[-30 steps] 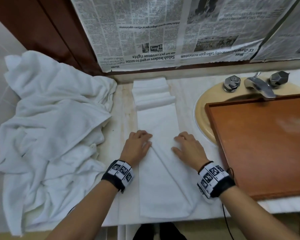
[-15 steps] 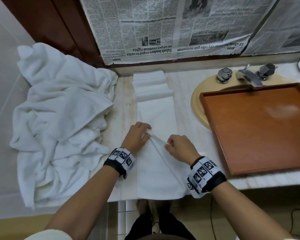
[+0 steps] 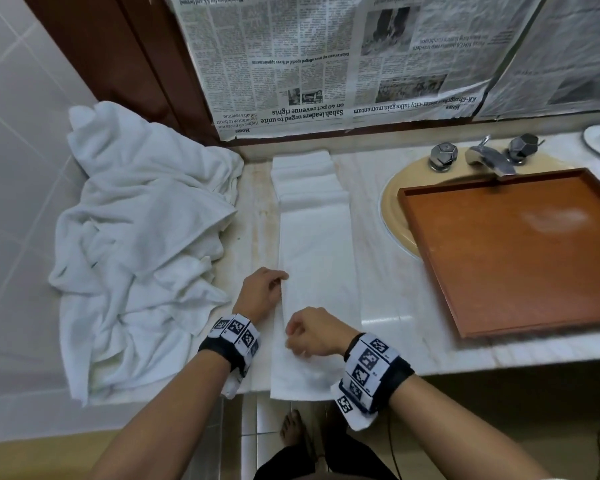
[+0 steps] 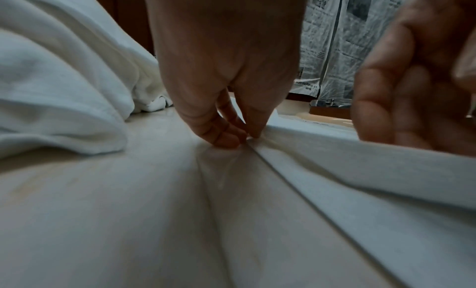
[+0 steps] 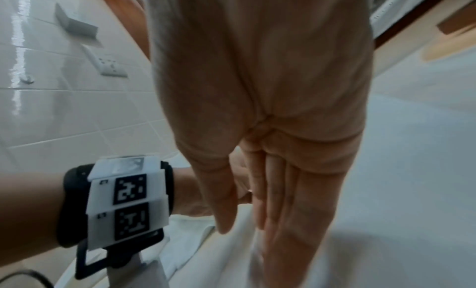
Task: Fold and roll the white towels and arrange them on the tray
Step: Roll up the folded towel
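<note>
Long white towel [image 3: 317, 258] lies as a narrow strip on the marble counter [image 3: 378, 271], running from the front edge back to the wall; its far end is already pleated into a few flat folds. Landmark: this strip.

Left hand [image 3: 262, 292] sits at the strip's left edge, near its front half. In the left wrist view its fingertips [image 4: 226, 137] and thumb pinch the towel's edge against the counter, probably to anchor the long fold line so the layers stay squared.

Right hand [image 3: 312, 332] is over the strip, nearer the front edge than the left hand. Head view shows it loosely curled on the cloth, while the right wrist view shows long straight fingers [image 5: 283, 211] against the towel. Whether it grasps any cloth I cannot tell; it looks like smoothing or pressing.

Heap of unfolded white towels [image 3: 142, 251] lies left of the strip, so stock is within easy reach. Wooden tray [image 3: 520, 251] sits right of the strip, across the sink basin [image 3: 394, 202], bare, ready for finished rolls. Judgement: still at the folding stage, no rolling begun.

Newspaper [image 3: 326, 57] is taped above the strip's far end, hung upside down. Legible: "Sabah leaders urged to unite", "on 40 pct revenue rights", "talks gain momentum", "Home". Both wrists carry bands with black-and-white square markers.
</note>
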`<state>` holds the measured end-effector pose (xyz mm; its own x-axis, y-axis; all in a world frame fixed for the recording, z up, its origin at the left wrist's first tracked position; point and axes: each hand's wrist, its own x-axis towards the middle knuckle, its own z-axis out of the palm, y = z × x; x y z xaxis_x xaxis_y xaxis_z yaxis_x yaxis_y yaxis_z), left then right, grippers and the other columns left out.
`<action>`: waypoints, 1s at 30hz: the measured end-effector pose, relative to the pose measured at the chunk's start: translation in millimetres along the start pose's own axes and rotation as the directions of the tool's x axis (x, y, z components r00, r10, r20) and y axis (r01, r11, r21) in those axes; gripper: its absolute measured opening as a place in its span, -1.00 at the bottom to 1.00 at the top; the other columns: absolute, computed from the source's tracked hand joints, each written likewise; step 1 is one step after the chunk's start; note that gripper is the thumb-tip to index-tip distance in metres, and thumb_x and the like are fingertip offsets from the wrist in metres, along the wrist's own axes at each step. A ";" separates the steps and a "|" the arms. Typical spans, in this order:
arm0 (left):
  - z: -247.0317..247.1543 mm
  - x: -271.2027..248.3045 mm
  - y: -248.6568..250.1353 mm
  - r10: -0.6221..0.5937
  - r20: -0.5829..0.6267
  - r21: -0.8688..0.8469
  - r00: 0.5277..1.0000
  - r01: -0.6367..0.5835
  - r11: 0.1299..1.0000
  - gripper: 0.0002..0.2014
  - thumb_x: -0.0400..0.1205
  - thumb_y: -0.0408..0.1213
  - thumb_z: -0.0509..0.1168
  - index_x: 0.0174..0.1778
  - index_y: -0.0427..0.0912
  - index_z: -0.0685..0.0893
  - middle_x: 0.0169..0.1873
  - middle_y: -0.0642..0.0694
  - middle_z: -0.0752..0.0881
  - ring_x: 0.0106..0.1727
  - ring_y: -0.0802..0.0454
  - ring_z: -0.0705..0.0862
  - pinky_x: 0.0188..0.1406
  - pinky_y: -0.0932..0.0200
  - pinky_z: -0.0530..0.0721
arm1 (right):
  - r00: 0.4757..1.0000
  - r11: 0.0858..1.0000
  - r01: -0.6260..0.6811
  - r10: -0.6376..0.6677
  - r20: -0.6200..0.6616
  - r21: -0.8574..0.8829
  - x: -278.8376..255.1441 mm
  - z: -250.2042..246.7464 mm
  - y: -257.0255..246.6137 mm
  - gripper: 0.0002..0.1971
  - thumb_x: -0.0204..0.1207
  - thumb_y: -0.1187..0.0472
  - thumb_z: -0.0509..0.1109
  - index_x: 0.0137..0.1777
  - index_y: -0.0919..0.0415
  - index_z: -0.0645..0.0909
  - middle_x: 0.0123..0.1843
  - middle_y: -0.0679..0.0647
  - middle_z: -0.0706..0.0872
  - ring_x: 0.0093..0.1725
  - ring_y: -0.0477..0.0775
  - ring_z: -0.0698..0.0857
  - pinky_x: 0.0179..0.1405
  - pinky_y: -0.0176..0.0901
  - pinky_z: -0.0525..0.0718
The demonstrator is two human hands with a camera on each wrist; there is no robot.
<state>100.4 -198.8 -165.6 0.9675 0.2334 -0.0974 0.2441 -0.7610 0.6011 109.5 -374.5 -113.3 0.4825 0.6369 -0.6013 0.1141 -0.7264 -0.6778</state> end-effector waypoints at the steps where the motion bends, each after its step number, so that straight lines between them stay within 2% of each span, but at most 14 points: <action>1: -0.6 -2.0 -0.3 -0.015 -0.009 -0.014 1.000 0.015 1.000 -0.72 0.68 -0.43 0.27 0.25 -0.19 0.77 0.11 -0.20 0.75 0.09 -0.11 0.73 0.14 0.39 0.44 | 0.999 0.997 0.016 -0.013 -0.031 0.078 -2.5 -1.8 4.6 -0.83 0.57 0.26 0.42 0.12 0.28 0.69 -0.02 0.20 0.82 -0.12 0.10 0.80 -0.05 -0.09 0.80; 3: -0.7 -6.5 0.6 -0.057 -0.011 -0.048 0.998 0.056 0.997 -0.69 0.68 -0.43 0.24 0.30 -0.23 0.74 0.13 -0.21 0.74 0.16 -0.13 0.71 0.15 0.39 0.41 | 0.975 0.975 0.055 -0.006 -0.224 0.214 -7.0 -9.8 16.7 -0.91 0.59 0.30 0.37 0.02 0.21 0.69 -0.08 0.15 0.80 -0.24 0.03 0.77 -0.24 -0.22 0.75; 4: 0.5 -9.4 0.5 -0.072 -0.004 -0.066 0.997 0.072 0.995 -0.70 0.68 -0.39 0.27 0.31 -0.22 0.73 0.11 -0.18 0.74 0.13 -0.11 0.71 0.14 0.39 0.41 | 0.937 0.968 0.072 0.016 -0.348 0.240 -7.9 -14.6 24.8 -0.92 0.60 0.30 0.35 -0.02 0.19 0.69 -0.11 0.12 0.79 -0.26 0.02 0.75 -0.24 -0.20 0.74; 6: 5.0 -16.0 1.1 -0.070 0.023 -0.089 0.997 0.072 0.993 -0.70 0.65 -0.26 0.37 0.31 -0.16 0.70 0.01 -0.09 0.69 -0.01 0.01 0.67 0.06 0.36 0.42 | 0.850 0.986 0.056 0.035 -0.526 0.156 -7.6 -21.4 42.1 -0.91 0.61 0.27 0.35 0.03 0.17 0.68 -0.09 0.06 0.75 -0.16 0.02 0.72 -0.06 -0.14 0.71; 7: 7.6 -18.4 1.7 -0.058 0.034 -0.092 0.998 0.061 0.994 -0.69 0.64 -0.22 0.40 0.30 -0.14 0.69 -0.02 -0.06 0.66 -0.06 0.05 0.63 0.03 0.32 0.44 | 0.827 0.996 0.035 0.016 -0.562 0.079 -6.6 -22.9 49.8 -0.88 0.61 0.26 0.36 0.09 0.18 0.68 -0.03 0.05 0.74 -0.08 0.03 0.70 0.02 -0.14 0.68; 11: 12.8 -23.8 3.0 -0.076 0.032 -0.134 0.997 0.080 0.988 -0.75 0.61 -0.35 0.37 0.21 -0.13 0.69 -0.13 -0.06 0.66 -0.12 0.02 0.61 0.12 0.03 0.63 | 0.851 0.978 -0.008 -0.102 -0.516 -0.207 2.0 -11.6 69.3 -0.67 0.62 0.21 0.34 0.37 0.19 0.57 0.31 0.07 0.60 0.27 0.11 0.56 0.20 -0.19 0.47; 14: 12.6 -25.1 3.1 -0.132 0.008 -0.170 0.991 0.131 0.977 -0.78 0.61 -0.37 0.36 0.16 -0.10 0.69 -0.14 -0.08 0.70 -0.11 -0.03 0.66 0.10 0.00 0.66 | 0.831 0.934 -0.087 -0.124 -0.543 -0.346 5.0 -13.0 73.4 -0.51 0.65 0.14 0.27 0.58 0.14 0.38 0.58 0.02 0.39 0.51 0.12 0.39 0.38 0.03 0.43; 16: 13.1 -26.3 5.0 -0.142 0.018 -0.124 0.990 0.143 0.982 -0.77 0.64 -0.35 0.34 0.20 -0.09 0.68 -0.10 -0.07 0.68 -0.03 -0.05 0.67 0.10 0.01 0.64 | 0.841 0.897 -0.118 -0.138 -0.523 -0.426 6.5 -16.0 75.3 -0.45 0.70 0.12 0.19 0.68 0.14 0.24 0.72 0.02 0.22 0.66 0.08 0.23 0.51 0.06 0.31; 20: 11.7 -21.7 7.2 -0.173 0.046 -0.078 0.984 0.176 0.981 -0.73 0.68 -0.35 0.29 0.30 -0.12 0.65 0.01 -0.08 0.67 0.09 -0.08 0.65 0.17 0.00 0.60 | 0.874 0.834 -0.188 -0.098 -0.475 -0.519 14.5 -25.8 87.8 -0.35 0.72 -0.12 -0.21 0.75 0.15 0.02 0.78 -0.01 -0.03 0.75 -0.01 0.02 0.65 0.02 0.09; 21: 11.6 -20.0 6.9 -0.179 0.046 -0.069 0.983 0.182 0.981 -0.72 0.68 -0.35 0.28 0.31 -0.12 0.64 0.03 -0.10 0.68 0.10 -0.08 0.65 0.18 0.00 0.60 | 0.879 0.826 -0.204 -0.082 -0.470 -0.525 16.6 -30.0 91.8 -0.35 0.72 -0.13 -0.24 0.76 0.14 -0.03 0.78 -0.02 -0.07 0.75 -0.02 -0.02 0.67 0.02 0.05; 24: 12.5 -16.1 7.8 -0.194 0.064 -0.022 0.979 0.196 0.980 -0.68 0.68 -0.40 0.24 0.36 -0.16 0.62 0.13 -0.16 0.64 0.18 -0.14 0.64 0.22 0.01 0.58 | 0.878 0.830 -0.204 -0.080 -0.471 -0.520 22.8 -41.5 98.5 -0.41 0.80 -0.02 -0.11 0.76 0.16 -0.06 0.78 -0.01 -0.09 0.75 -0.01 -0.06 0.69 0.04 0.00; 27: 16.8 -13.3 14.1 -0.150 0.048 0.008 0.987 0.150 0.989 -0.52 0.63 -0.50 0.18 0.51 -0.19 0.50 0.41 -0.20 0.46 0.34 -0.20 0.54 0.31 0.03 0.54 | 0.849 0.860 -0.157 -0.133 -0.511 -0.486 25.6 -48.4 96.7 -0.40 0.75 -0.03 -0.14 0.73 0.19 0.12 0.77 0.04 0.09 0.74 0.03 0.08 0.67 0.04 0.13; 28: 18.4 -12.3 17.2 -0.108 0.037 0.039 0.993 0.107 0.994 -0.46 0.64 -0.46 0.18 0.59 -0.15 0.42 0.52 -0.18 0.38 0.43 -0.21 0.47 0.37 0.00 0.51 | 0.838 0.868 -0.120 -0.172 -0.518 -0.483 26.4 -49.2 95.6 -0.38 0.71 -0.06 -0.17 0.72 0.18 0.16 0.76 0.04 0.13 0.73 0.03 0.12 0.65 0.04 0.16; 30: 22.4 -8.6 22.1 -0.030 0.057 0.164 0.998 0.020 0.986 -0.41 0.73 -0.21 0.12 0.72 0.04 0.21 0.71 -0.04 0.16 0.64 -0.17 0.22 0.50 -0.13 0.40 | 0.852 0.861 -0.058 -0.221 -0.474 -0.506 30.0 -51.5 93.6 -0.41 0.74 -0.05 -0.10 0.73 0.13 0.12 0.77 -0.01 0.07 0.74 0.03 0.07 0.65 0.07 0.12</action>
<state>99.0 -231.2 -169.2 0.9620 0.2210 -0.1602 0.2709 -0.8453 0.4605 179.4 -436.7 -173.0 0.7977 0.5810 -0.1620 0.5095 -0.7928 -0.3345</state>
